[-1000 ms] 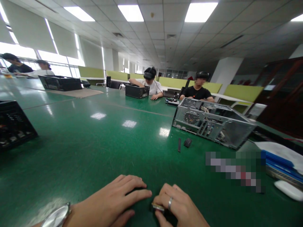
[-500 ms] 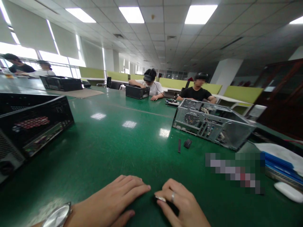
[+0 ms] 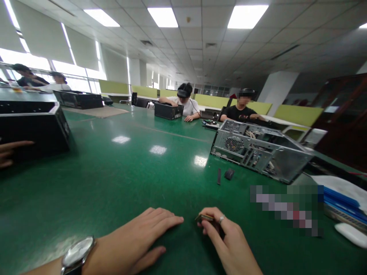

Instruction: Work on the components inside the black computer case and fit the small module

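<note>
My left hand (image 3: 140,240) lies palm down on the green table (image 3: 137,172), fingers stretched out, with nothing in it. A silver watch (image 3: 78,252) is on that wrist. To its right, my right hand (image 3: 223,236), with a ring on one finger, pinches a small flat piece (image 3: 206,217) between thumb and fingers. Its near part is hidden by the fingers, and I cannot tell what it is. Farther off lie a thin dark strip (image 3: 219,176) and a small black part (image 3: 229,174).
An open metal computer case (image 3: 260,152) stands at the right; a black case (image 3: 31,130) is at the left with another person's hand (image 3: 11,151) beside it. A white mouse (image 3: 354,235) lies at the far right. Several people sit farther back.
My right hand has lifted and turned slightly, showing more of the small piece. The black case at the left has turned and shifted left, and another person's hand has appeared there.
</note>
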The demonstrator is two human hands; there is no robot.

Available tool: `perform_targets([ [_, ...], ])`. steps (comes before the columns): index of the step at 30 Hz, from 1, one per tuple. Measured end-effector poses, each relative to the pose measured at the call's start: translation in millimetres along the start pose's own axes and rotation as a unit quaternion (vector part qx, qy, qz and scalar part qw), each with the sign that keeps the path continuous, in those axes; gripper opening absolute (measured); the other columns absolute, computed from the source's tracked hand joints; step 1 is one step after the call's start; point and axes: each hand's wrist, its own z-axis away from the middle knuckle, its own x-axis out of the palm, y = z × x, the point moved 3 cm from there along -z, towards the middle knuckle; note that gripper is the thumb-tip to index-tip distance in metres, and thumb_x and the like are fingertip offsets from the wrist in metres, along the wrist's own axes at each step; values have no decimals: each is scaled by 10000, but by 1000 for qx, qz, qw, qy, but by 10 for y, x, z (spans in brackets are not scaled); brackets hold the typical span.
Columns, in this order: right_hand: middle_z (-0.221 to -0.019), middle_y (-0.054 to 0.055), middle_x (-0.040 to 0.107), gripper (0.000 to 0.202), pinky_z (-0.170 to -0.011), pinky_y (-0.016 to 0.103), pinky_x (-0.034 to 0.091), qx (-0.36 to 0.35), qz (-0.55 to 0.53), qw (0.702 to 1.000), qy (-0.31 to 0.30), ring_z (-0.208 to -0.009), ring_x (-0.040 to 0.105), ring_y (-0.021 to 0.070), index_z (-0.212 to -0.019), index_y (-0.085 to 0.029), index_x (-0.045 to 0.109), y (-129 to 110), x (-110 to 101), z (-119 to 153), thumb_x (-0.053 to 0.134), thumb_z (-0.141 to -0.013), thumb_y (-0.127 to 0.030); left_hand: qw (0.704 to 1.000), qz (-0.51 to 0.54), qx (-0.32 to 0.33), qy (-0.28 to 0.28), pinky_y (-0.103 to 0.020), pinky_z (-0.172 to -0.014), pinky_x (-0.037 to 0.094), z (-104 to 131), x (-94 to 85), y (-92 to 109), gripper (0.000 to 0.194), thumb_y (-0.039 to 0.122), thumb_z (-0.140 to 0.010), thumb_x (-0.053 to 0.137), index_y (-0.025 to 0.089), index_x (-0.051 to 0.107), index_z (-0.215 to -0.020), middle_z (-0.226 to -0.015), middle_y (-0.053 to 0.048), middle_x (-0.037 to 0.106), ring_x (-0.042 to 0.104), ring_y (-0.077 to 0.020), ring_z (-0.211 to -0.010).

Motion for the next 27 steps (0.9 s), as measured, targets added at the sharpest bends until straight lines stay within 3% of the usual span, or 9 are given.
perform_targets([
  [7,-763,-15,643,156,-641,287,434,22,109,992,-51,-675,591,165,-898,-227,648,-43,-57,-17,516,-954,-287,1000,17,14,14,-449,-1154,396,-15,-21,-1,655,139,-922,569,310,330,-1508,-1464,-60,509,487,-252,-1328],
  [13,-806,-2,665,191,-682,305,470,-43,197,977,-66,-748,633,184,-896,-255,703,-52,-152,-12,539,-984,-296,999,26,26,13,-443,-1118,429,-18,-52,35,615,118,-904,571,289,397,-1468,-1422,-62,538,509,-252,-1286],
  [15,-821,3,647,190,-687,289,487,-92,217,971,-41,-760,638,173,-931,-256,692,-109,-209,-2,518,-1003,-275,999,25,26,8,-446,-1121,423,-12,-51,29,594,129,-913,571,282,403,-1462,-1416,-64,541,508,-252,-1282],
  [17,-836,8,633,159,-681,266,490,-167,232,958,22,-757,631,159,-987,-246,664,-209,-307,16,508,-1014,-263,999,28,29,10,-445,-1121,420,-2,-48,17,573,138,-924,566,280,410,-1457,-1403,-67,547,510,-251,-1274],
  [19,-828,12,608,135,-671,261,475,-240,248,933,104,-742,609,155,-1019,-230,624,-306,-405,39,494,-1024,-261,999,35,31,20,-436,-1122,418,7,-47,3,556,134,-936,551,283,414,-1454,-1389,-67,553,513,-243,-1265],
  [21,-798,12,578,141,-648,270,452,-275,273,912,138,-707,581,157,-992,-219,599,-342,-428,41,472,-1034,-267,998,45,34,30,-418,-1121,421,10,-45,-8,553,126,-941,541,283,411,-1455,-1380,-63,554,514,-231,-1260],
  [25,-737,19,555,332,-573,280,415,-266,338,901,51,-636,541,166,-809,-223,566,-269,-284,-27,370,-1067,-295,997,61,33,41,-387,-1119,430,2,-41,-19,549,105,-942,528,283,413,-1448,-1367,-55,556,519,-210,-1251],
  [27,-762,22,553,296,-598,282,425,-258,324,909,53,-669,543,170,-839,-220,577,-251,-271,-50,391,-1061,-281,996,67,27,43,-380,-1118,435,-1,-37,-25,534,106,-951,517,282,413,-1444,-1365,-55,555,521,-204,-1250],
])
